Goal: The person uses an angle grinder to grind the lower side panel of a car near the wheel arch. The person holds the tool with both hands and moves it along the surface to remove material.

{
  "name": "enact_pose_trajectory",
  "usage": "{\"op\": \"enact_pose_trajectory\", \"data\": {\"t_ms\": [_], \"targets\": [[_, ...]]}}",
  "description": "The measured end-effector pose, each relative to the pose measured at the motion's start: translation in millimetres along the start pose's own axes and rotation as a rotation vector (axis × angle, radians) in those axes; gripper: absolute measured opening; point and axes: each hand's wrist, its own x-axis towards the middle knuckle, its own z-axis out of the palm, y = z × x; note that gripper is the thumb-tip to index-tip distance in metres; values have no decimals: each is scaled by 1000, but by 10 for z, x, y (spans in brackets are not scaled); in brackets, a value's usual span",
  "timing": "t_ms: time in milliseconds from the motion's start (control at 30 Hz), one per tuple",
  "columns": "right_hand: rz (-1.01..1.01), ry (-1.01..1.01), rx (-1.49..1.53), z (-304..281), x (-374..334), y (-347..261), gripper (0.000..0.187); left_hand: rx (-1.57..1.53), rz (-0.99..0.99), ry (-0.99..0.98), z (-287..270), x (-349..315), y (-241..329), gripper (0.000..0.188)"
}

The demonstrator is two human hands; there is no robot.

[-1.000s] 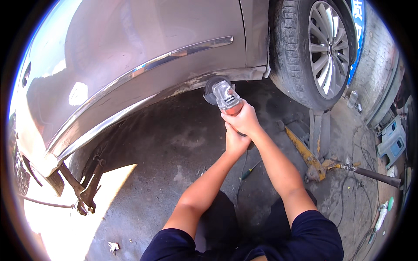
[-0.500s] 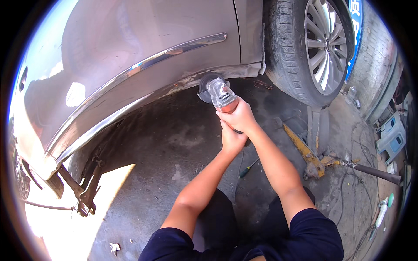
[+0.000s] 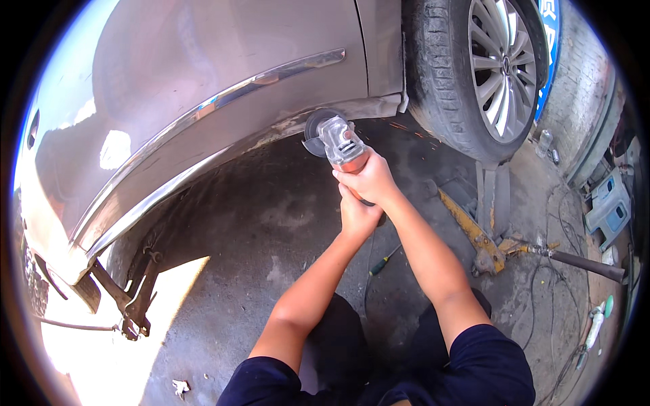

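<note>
Grinder [image 3: 343, 144] leftward in view — lettered sign [image 3: 554, 34]

I see stained grey floor [image 3: 230, 298], hard sunlight patch [image 3: 101, 358] at its left edge, whitish wall [image 3: 581, 81] at far right corner.

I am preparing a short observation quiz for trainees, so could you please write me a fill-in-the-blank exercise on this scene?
1. Of the left hand and right hand, the ____ one grips the angle grinder nearer its disc.
2. The small tool on the floor between the forearms has a ____ handle.
3. Bright sunlight falls across the floor on the picture's ____ side.

Missing words: right; green; left.
</note>
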Motion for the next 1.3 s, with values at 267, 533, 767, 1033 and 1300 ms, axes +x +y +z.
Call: {"op": "enact_pose_trajectory", "data": {"t_ms": [267, 533, 767, 1033, 1300], "targets": [[-6, 21, -42, 12, 15, 35, 54, -8, -7, -24, -11, -1, 6, 94], [22, 50, -11, -10, -16, 45, 54, 44, -35, -74, -40, -27, 84, 93], [44, 54, -38, -34, 1, 50, 52, 30, -29, -53, 4, -26, 24, 90], [60, 40, -3, -35, -9, 101, 52, 61, -24, -56, 18, -39, 15, 87], [98, 50, -29, -32, -14, 77, 50, 57, -81, -52, -10, -44, 73, 85]]}}
